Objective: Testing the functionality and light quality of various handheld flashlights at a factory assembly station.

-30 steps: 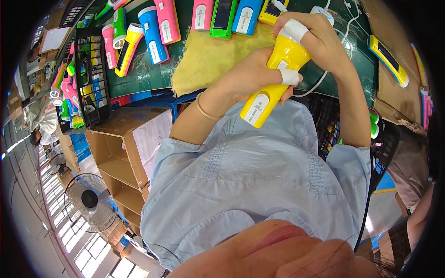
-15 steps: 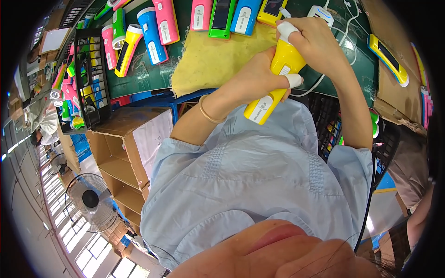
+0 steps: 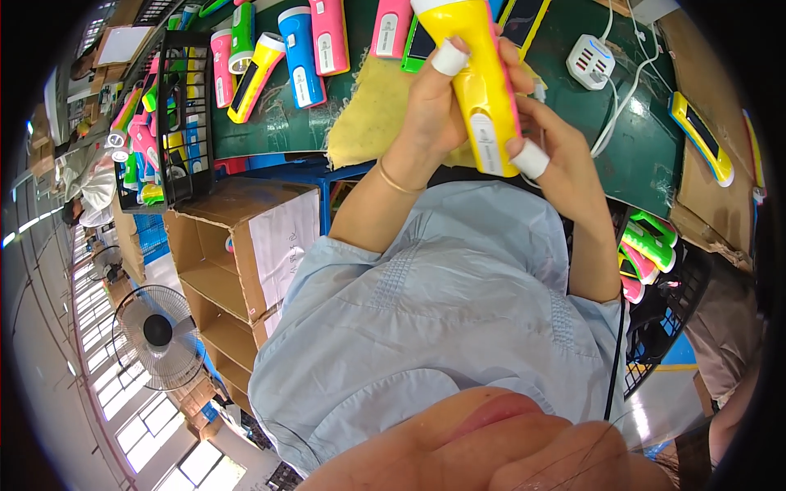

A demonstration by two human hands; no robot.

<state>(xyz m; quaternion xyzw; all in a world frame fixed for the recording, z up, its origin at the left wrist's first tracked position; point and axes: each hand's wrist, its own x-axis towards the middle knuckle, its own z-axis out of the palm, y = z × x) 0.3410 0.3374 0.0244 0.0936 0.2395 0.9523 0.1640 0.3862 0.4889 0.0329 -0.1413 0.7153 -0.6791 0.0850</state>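
Yellow flashlight is held above the green counter, partly over a yellow cloth, its head pointing away from the person. The left hand grasps its body, white-wrapped thumb on top; the right hand grips the tail end, near a white multi-port USB charger.

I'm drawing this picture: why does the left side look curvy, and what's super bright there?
Head view: the fisheye lens curves the row of windows and leaves black corners; head view: those panes glare nearly white; head view: the yellow flashlight looks fairly sharp.
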